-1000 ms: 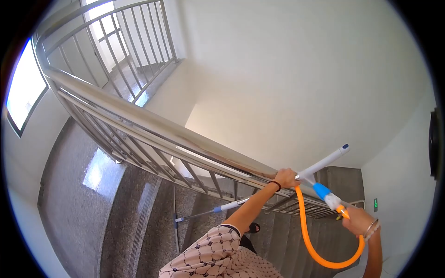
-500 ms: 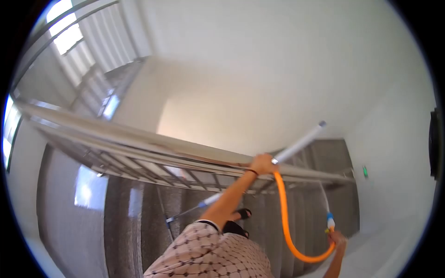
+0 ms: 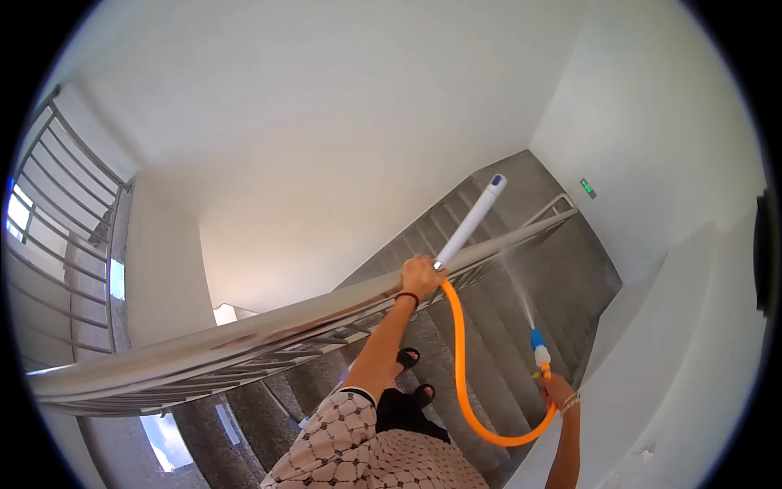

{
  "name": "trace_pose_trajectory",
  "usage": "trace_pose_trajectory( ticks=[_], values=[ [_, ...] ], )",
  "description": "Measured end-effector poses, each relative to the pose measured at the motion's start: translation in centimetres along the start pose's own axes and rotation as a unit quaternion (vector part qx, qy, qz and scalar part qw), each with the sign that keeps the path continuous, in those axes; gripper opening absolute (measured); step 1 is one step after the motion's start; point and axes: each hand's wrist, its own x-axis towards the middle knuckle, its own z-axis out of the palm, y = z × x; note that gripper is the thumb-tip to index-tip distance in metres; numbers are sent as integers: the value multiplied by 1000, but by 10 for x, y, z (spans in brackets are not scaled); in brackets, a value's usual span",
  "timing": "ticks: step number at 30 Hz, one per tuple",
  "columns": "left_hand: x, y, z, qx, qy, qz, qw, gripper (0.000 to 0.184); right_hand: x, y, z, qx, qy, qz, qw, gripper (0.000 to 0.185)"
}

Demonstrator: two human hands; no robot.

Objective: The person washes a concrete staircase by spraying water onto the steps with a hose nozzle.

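Note:
My left hand [image 3: 421, 277] is closed round a long white pole [image 3: 472, 220] above the stair handrail. The pole's grey-capped end points up and right; much of the rest is hidden behind my arm. An orange hose [image 3: 461, 367] comes out of the same hand and loops down to my right. My right hand [image 3: 558, 391] is closed at the hose's other end, behind a blue and white spray nozzle [image 3: 538, 346]. A thin jet of water leaves the nozzle toward the lower steps.
A metal handrail [image 3: 326, 306] with bars runs beside the grey stairs [image 3: 481, 350]. Below is a landing [image 3: 586, 261]; a green sign [image 3: 588, 188] is on the wall. My sandalled feet [image 3: 415, 376] stand on the steps. Another railing [image 3: 73, 212] rises at left.
The view has turned, bringing the lower landing further into sight. My hands hold the same pole and hose; both appear further left and slightly higher in view. Water sprays in both frames.

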Motion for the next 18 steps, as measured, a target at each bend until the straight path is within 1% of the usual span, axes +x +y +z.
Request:
trace_pose_trajectory(
  ticks=[1, 2, 4, 6, 8, 10, 11, 12, 14, 15, 16, 17, 18],
  values=[
    [13, 4, 20, -11, -7, 25, 1000, 33, -6, -6, -2, 67, -15, 53, 996, 16],
    [22, 9, 41, -11, -13, 23, 1000, 33, -13, -20, -6, 133, -24, 108, 985, 16],
    [47, 18, 84, -31, -24, 43, 998, 33, -38, -88, -22, 243, -64, 202, 947, 15],
    [66, 27, 115, -35, -36, 28, 998, 34, -41, -86, -9, 296, -40, 253, 920, 14],
    [77, 32, 121, -36, -60, 26, 997, 34, -37, -76, 4, 322, -31, 280, 904, 14],
    [72, 37, 105, -60, -101, -5, 993, 37, -39, -50, 16, 336, -55, 246, 907, 14],
    [66, 37, 95, -73, -128, -21, 989, 36, -42, -61, 18, 371, -59, 249, 893, 15],
    [64, 36, 83, -85, -152, -34, 984, 36, -45, -63, 19, 376, -48, 254, 890, 15],
    [48, 28, 54, -90, -172, -74, 978, 40, -62, -69, 23, 434, -97, 277, 852, 14],
    [35, 27, 28, -105, -149, -104, 978, 41, -72, -77, 22, 468, -119, 292, 826, 12],
    [24, 11, 13, -125, -132, -112, 977, 41, -83, -78, 26, 481, -108, 295, 818, 12],
    [14, -5, -3, -154, -141, -133, 969, 36, -93, -77, 30, 524, -121, 314, 782, 11],
    [3, -2, -34, -183, -151, -150, 960, 34, -99, -75, 31, 563, -136, 330, 745, 9]
  ],
)
